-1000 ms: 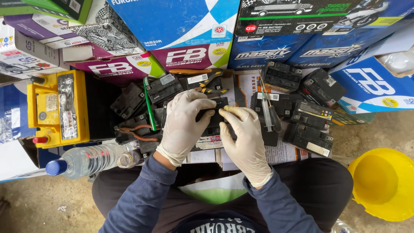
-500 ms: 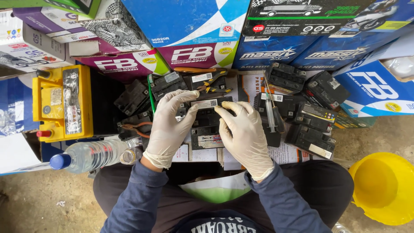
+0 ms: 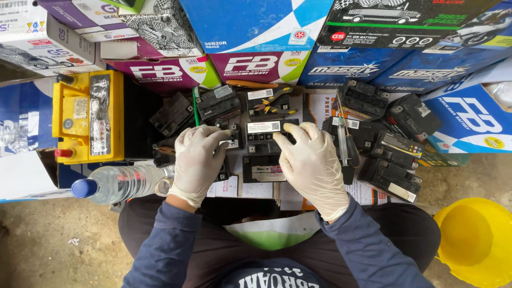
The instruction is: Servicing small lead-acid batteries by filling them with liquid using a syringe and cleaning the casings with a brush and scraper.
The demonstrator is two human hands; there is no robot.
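I have a small black battery (image 3: 265, 134) between both gloved hands, just right of the big yellow battery (image 3: 88, 117). My left hand (image 3: 198, 162) curls on its left side; my right hand (image 3: 311, 162) has fingers (image 3: 295, 133) closed over its white-labelled top edge. I judge it a dense, stiff plastic block, heavy for its size, smooth under latex, so I'd grip the flat sides, not the terminals. Below the yellow battery lies a clear plastic bottle (image 3: 120, 183).
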